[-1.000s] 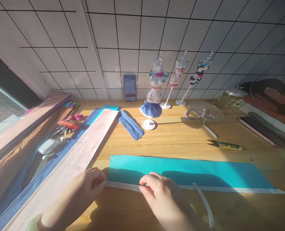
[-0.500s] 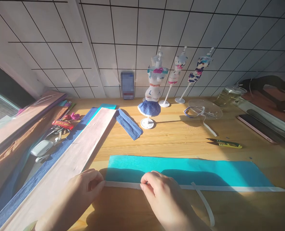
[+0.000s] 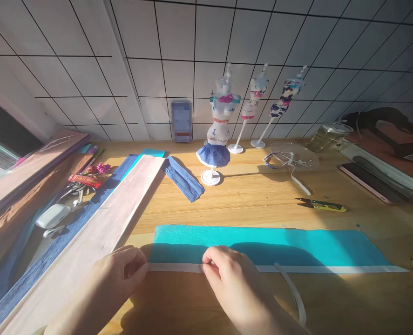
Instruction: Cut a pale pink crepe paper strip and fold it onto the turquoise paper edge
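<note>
A white strip (image 3: 332,269) along the near edge of a turquoise sheet (image 3: 297,244) on the desk (image 3: 255,200) is pinched at its end by the left hand (image 3: 118,274) and, just beside it, by the right hand (image 3: 227,274).

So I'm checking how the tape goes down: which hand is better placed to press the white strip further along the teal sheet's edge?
Probably the right hand: it pinches the white strip mid-length, with the unpressed run stretching away to its right. The left hand pins the strip's left end on the teal sheet.
</note>
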A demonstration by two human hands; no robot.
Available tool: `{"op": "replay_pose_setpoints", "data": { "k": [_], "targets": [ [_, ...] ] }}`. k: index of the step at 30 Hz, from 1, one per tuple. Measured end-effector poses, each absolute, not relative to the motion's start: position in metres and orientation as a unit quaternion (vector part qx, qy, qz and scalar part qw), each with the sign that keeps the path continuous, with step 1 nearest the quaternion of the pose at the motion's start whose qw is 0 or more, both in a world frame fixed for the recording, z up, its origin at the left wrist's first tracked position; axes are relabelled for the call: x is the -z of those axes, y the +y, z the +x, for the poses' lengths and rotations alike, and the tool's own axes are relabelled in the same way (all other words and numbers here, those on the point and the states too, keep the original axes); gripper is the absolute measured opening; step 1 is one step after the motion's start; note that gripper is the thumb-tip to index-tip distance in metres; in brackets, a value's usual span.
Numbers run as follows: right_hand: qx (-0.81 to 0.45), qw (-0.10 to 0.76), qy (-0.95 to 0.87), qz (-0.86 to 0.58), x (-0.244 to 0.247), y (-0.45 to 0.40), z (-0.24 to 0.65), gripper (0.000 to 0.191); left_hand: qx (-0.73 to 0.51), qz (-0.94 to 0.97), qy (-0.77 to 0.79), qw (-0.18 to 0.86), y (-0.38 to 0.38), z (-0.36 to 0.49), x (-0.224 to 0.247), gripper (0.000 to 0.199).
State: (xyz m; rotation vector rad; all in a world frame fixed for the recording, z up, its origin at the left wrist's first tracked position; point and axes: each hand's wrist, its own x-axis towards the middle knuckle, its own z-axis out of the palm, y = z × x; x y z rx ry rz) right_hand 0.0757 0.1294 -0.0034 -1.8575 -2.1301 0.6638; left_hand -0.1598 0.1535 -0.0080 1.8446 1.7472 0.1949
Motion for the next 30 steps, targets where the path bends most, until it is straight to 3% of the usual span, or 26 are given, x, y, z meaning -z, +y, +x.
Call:
{"op": "replay_pose_setpoints", "data": {
  "k": [9,17,25,30],
  "targets": [
    [-0.243,0.128,-0.726,-0.63,0.006,0.129,0.077,0.018,-0.041,0.674,0.67,0.308,0.152,-0.16,0.007,0.024],
    [-0.256,0.162,-0.73,-0.613,0.01,0.129,0.078,0.019,-0.103,0.663,0.678,0.301,0.153,-0.169,0.016,0.028],
    [-0.264,0.137,-0.727,-0.619,0.006,0.13,0.078,0.019,-0.148,0.634,0.68,0.338,0.151,-0.159,0.01,0.03],
    [-0.266,0.132,-0.726,-0.62,0.004,0.13,0.078,0.019,-0.132,0.648,0.685,0.306,0.153,-0.157,0.013,0.032]
  ]
}}
